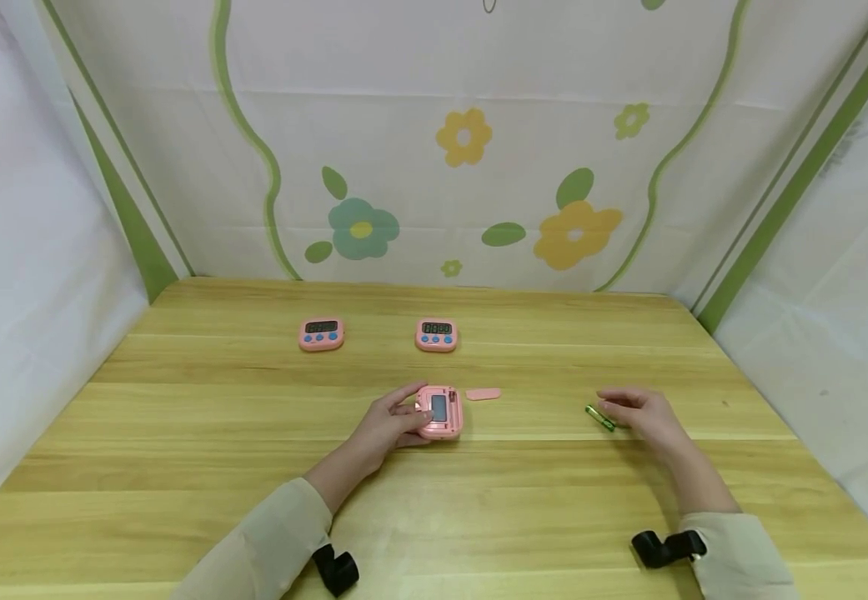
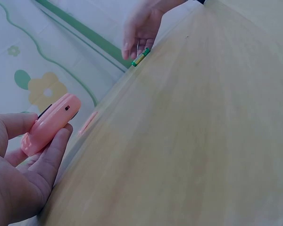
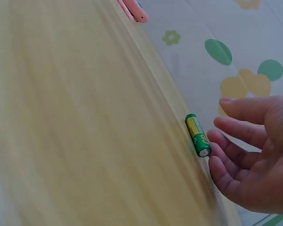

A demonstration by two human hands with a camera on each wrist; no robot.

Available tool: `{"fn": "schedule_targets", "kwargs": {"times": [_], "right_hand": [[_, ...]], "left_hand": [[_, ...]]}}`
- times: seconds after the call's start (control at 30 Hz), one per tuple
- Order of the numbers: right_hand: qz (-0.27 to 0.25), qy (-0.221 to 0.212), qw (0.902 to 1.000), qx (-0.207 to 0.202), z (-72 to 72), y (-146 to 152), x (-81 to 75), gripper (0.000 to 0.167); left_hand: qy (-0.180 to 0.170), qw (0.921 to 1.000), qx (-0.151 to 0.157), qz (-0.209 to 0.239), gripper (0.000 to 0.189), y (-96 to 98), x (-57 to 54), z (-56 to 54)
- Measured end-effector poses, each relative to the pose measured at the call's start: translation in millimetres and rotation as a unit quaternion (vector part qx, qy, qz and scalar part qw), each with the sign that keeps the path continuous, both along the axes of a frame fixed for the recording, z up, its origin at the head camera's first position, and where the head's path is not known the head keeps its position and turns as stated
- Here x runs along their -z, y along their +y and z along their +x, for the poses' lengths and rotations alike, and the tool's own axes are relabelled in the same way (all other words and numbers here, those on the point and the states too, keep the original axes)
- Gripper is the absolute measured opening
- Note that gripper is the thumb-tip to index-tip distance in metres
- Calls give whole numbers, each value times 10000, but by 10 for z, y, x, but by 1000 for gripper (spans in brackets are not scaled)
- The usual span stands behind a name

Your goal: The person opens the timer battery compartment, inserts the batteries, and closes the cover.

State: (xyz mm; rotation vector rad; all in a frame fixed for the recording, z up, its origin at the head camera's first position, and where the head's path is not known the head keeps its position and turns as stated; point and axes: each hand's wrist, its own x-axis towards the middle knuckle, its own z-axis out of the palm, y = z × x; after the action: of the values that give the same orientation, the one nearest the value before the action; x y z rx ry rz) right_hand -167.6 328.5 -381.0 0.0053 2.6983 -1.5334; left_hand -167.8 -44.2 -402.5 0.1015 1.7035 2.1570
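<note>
My left hand (image 1: 383, 429) grips a pink digital timer (image 1: 449, 427), thumb on one face and fingers beneath. Its back faces up, and the battery slot lies uncovered along the right side. From the left wrist view, the timer (image 2: 52, 125) appears edge-on between thumb and fingers. A pink battery cover (image 1: 484, 394) lies on the table just right of the timer. Farther right, a green and yellow battery (image 3: 197, 135) lies on the table. My right hand (image 3: 254, 155) is beside it with the thumb apart and the fingers loosely bent; its fingertips are at the battery, not wrapped round it.
Two more pink timers with blue buttons lie farther back, one at the left (image 1: 322, 334) and one near the middle (image 1: 437, 335). The wooden table (image 1: 201, 433) is bounded by a flowered white curtain (image 1: 403, 158) at the back and white cloth sides.
</note>
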Motion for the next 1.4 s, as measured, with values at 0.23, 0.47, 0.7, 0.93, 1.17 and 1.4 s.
{"fn": "schedule_targets", "kwargs": {"times": [0.23,0.47,0.7,0.93,1.17,1.4], "right_hand": [[380,-278,9988,142,-25,45,109,46],[980,68,9951,-81,-39,3,185,36],[1381,327,9898,-115,-34,-47,190,22],[1415,301,9893,-167,-46,-109,165,20],[369,129,9980,-490,-61,-408,3,30],[-500,206,9950,-844,-145,-836,-141,34]], "left_hand": [[-24,10000,-29,7,56,1,-6,0],[-48,9999,-29,94,56,-1,2,-3],[-46,9999,-16,97,57,-4,12,-13],[1,10000,28,61,57,-7,21,-11],[41,9999,71,58,58,-8,29,-10],[51,9999,48,95,58,-12,15,-1]]}}
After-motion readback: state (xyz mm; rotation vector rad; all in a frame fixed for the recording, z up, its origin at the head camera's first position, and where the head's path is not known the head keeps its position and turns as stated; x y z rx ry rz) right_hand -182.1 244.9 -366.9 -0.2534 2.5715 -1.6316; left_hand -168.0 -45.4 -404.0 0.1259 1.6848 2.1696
